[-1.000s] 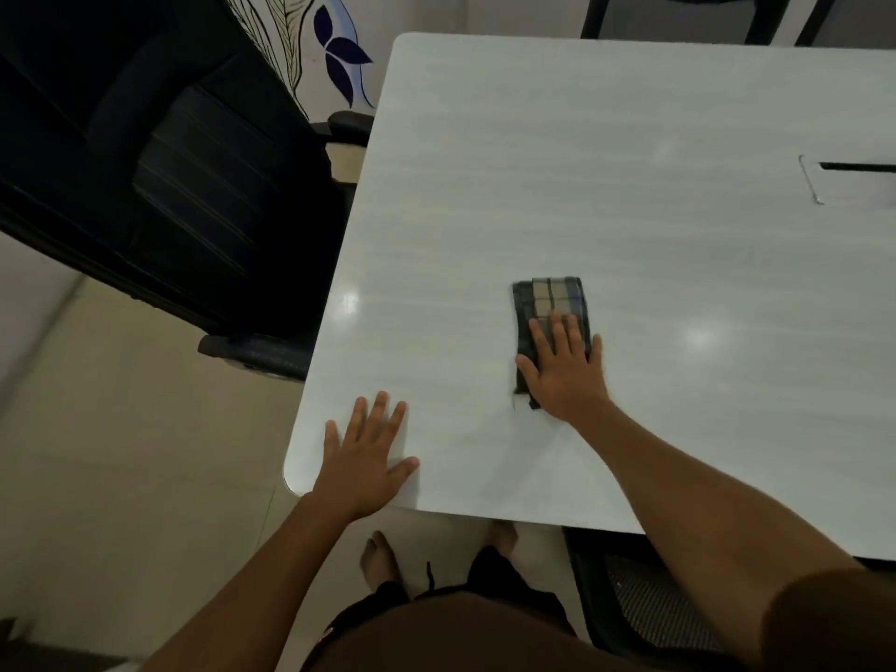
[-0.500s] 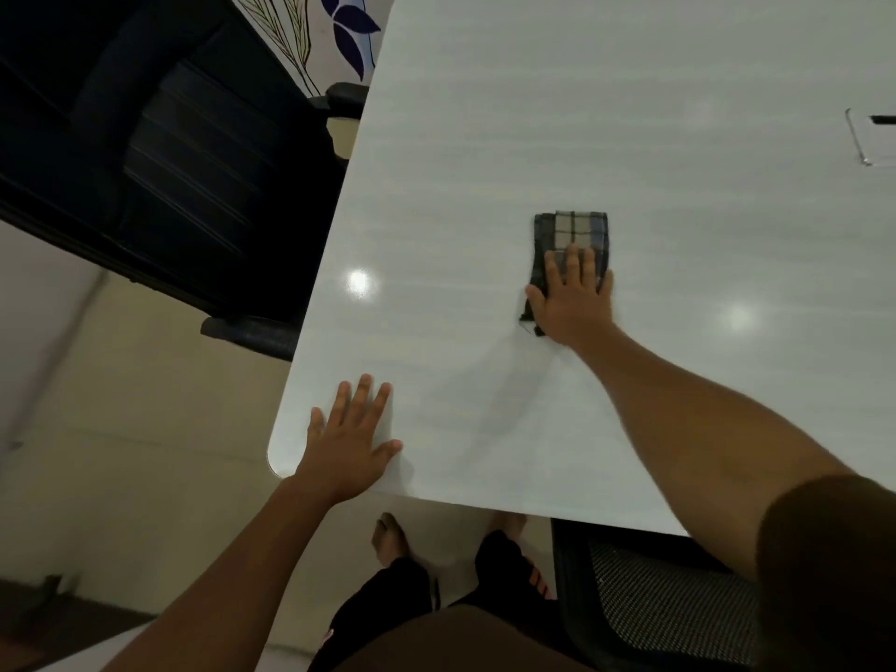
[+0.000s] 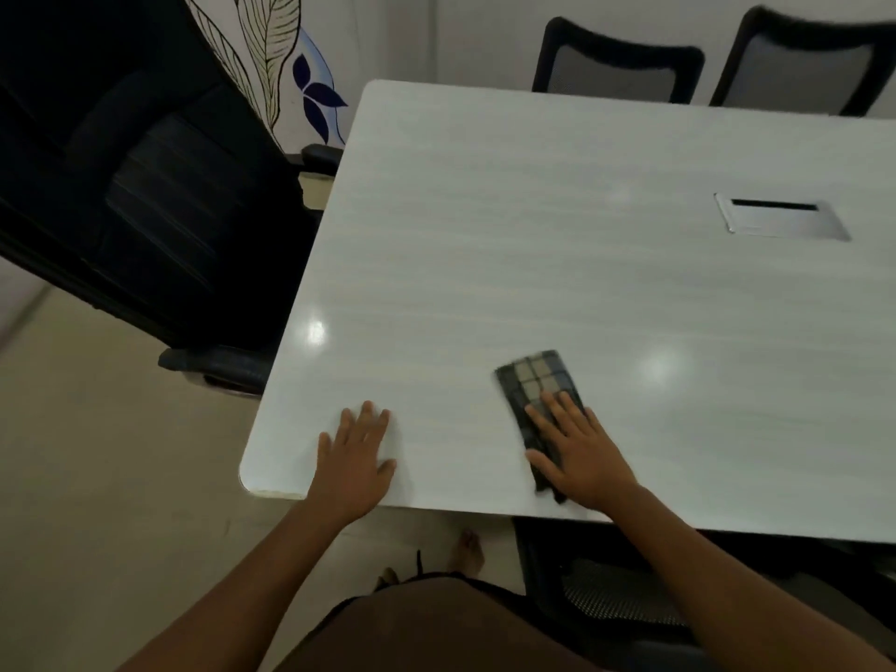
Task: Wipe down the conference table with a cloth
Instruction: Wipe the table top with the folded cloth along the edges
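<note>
Two hands on white wood-grain surface (image 3: 533,235): right hand (image 3: 582,458), fingers (image 3: 565,409) straight, presses folded dark plaid cloth (image 3: 533,380) nr near edge, long axis running fwd from palm; left hand (image 3: 356,458), nothing held, braces nr corner.

Single wide-angle view, worn at head height. Faces forward and steeply down over the near edge of the bench (image 3: 533,244), close in; takes in far-side chairs (image 3: 616,75) at top.
</note>
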